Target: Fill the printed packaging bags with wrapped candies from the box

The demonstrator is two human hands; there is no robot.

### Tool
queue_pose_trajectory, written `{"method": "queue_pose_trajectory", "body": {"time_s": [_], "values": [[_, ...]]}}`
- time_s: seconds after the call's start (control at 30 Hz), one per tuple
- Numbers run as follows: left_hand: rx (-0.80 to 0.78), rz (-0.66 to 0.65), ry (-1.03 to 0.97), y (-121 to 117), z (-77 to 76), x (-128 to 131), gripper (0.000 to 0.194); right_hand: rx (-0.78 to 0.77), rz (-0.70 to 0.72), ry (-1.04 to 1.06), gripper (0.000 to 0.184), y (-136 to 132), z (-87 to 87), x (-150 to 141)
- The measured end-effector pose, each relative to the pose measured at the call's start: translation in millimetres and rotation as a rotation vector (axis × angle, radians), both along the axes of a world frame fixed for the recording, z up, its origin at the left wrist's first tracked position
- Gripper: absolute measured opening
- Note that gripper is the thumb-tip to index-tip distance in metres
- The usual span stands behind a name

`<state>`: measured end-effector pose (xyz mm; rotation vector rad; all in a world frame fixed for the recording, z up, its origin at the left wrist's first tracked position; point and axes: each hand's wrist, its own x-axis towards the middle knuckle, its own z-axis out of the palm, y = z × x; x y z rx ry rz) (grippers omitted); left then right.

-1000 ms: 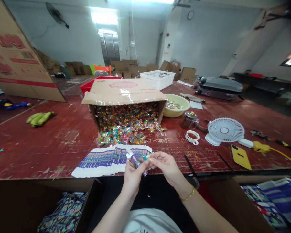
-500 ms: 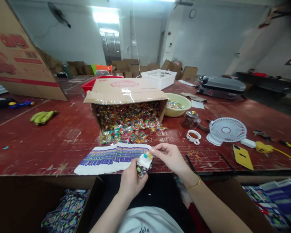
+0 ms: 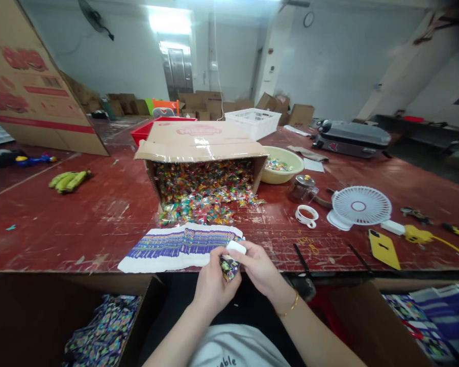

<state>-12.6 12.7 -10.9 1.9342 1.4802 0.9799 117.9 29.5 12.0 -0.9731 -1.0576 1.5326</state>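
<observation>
My left hand [image 3: 214,285] is closed around a small dark printed packet [image 3: 229,267] with a white top, held just past the table's front edge. My right hand [image 3: 258,265] pinches the packet's white upper part from the right; whether candy is under those fingers is hidden. Just beyond my hands, a fanned row of purple-and-white packets [image 3: 183,247] lies on the table. Behind it, small wrapped candies [image 3: 199,206] in many colours spill from a cardboard box [image 3: 206,142] lying on its side.
A yellow-green basin [image 3: 279,176], a glass pot [image 3: 303,187], a teacup [image 3: 306,216], a white fan [image 3: 361,205] and a yellow phone [image 3: 383,248] stand or lie to the right. Bananas [image 3: 69,180] lie left. Below the edge, an open box holds printed packets [image 3: 103,329].
My right hand has moved down and left onto the packet, from holding small coloured candies at its white opening. Those candies are no longer visible. The view has shifted slightly.
</observation>
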Motion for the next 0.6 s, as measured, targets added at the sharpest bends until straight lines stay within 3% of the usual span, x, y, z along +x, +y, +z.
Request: {"method": "queue_pose_trajectory", "body": {"time_s": [0.1, 0.17, 0.33, 0.4, 0.53, 0.6], "values": [[0.022, 0.051, 0.056, -1, -3.7, 2, 0.049, 0.208, -0.154, -0.172, 0.024, -13, -9.6, -8], [0.057, 0.067, 0.101, -2, -5.7, 2, 0.052, 0.255, -0.186, -0.225, 0.025, -18, -12.6, -9], [0.15, 0.076, 0.312, -4, -9.1, 4, 0.054, 0.003, -0.189, 0.042, 0.025, -13, -14.2, -5], [0.17, 0.081, 0.356, -4, -9.2, 4, 0.055, 0.005, -0.193, 0.046, 0.023, -11, -13.6, -5], [0.169, 0.076, 0.336, -5, -6.7, 2, 0.053, 0.264, -0.185, -0.225, 0.022, -25, -10.6, -12], [0.189, 0.065, 0.313, -8, -4.6, -8, 0.047, 0.406, -0.108, -0.343, 0.026, -32, -11.9, -16]]}}
